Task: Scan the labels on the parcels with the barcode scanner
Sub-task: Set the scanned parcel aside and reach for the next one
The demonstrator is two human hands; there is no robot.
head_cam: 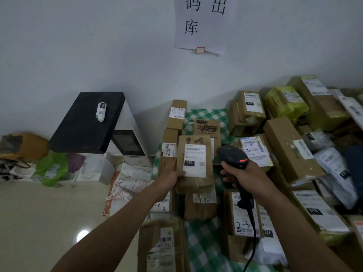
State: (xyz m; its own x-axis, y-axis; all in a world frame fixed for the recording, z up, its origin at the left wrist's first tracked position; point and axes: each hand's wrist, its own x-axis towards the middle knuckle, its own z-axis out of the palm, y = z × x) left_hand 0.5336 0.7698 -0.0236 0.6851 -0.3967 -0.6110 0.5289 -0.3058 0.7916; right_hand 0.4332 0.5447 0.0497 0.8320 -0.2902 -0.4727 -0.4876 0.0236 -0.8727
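On the far left a floppy brown bag (25,146) sits on the floor beside a crinkly green plastic bag (51,169). Next comes a white machine (127,146) with a dark screen; a flat black slab (86,124) lies tilted on top of it, and a little white tube (101,111) lies on the slab. The floor (39,213) is smooth and shiny.

In the middle the left hand (172,178) holds a brown cardboard box (194,163) up by its lower left edge; the thumb presses on the front and the other fingers are hidden behind it. The box is flat and a bit crumpled; its white label (194,160) faces the camera.

Just right of the box is the black scanner (233,158), rounded, with a small red light on top. The right hand (241,175) grips its handle with the fingers curled tight around it; a black cord (253,232) hangs down.

Under both hands lies a green and white checked cloth (204,116). To the right is a heap of brown boxes (290,146), a shiny yellow-green soft pack (284,103) and a white soft bag (337,173); most have white labels. A paper sign (202,24) hangs on the pale far wall.
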